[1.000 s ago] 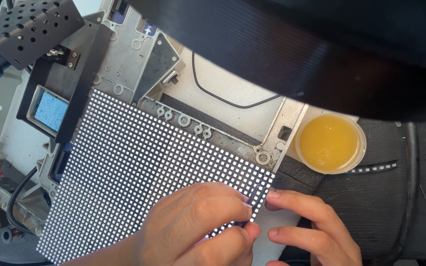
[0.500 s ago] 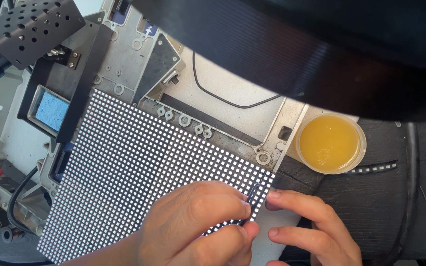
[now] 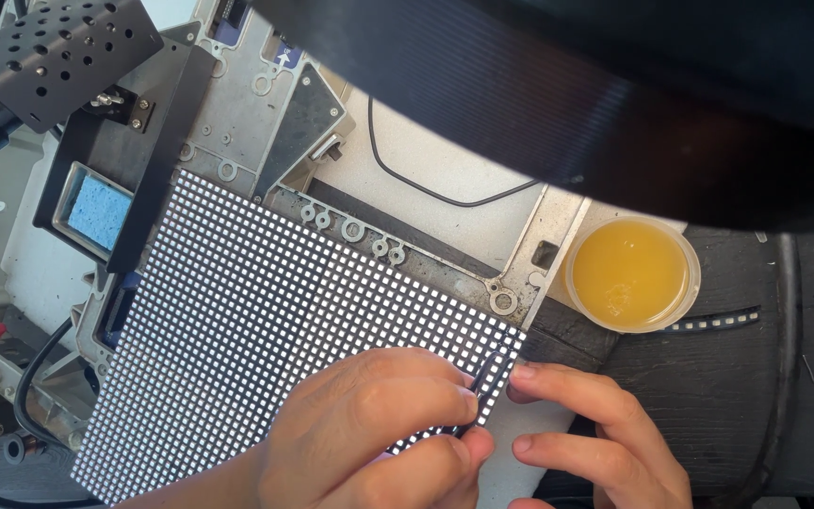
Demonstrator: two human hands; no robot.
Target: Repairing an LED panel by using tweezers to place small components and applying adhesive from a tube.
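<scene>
Down at the lower right corner of the black-and-white dotted LED matrix panel (image 3: 266,330), the left hand (image 3: 369,434) pinches thin dark tweezers (image 3: 479,391), tips angled up-right along that edge; the right hand (image 3: 595,434) steadies the corner, fingertips loosely curled, holding nothing.

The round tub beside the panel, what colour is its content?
Translucent orange-yellow, head view.

A dark bench (image 3: 708,396) carries a round dish of yellow liquid (image 3: 631,273) up-right of the grip, beside what seems a metal frame (image 3: 482,203).
</scene>
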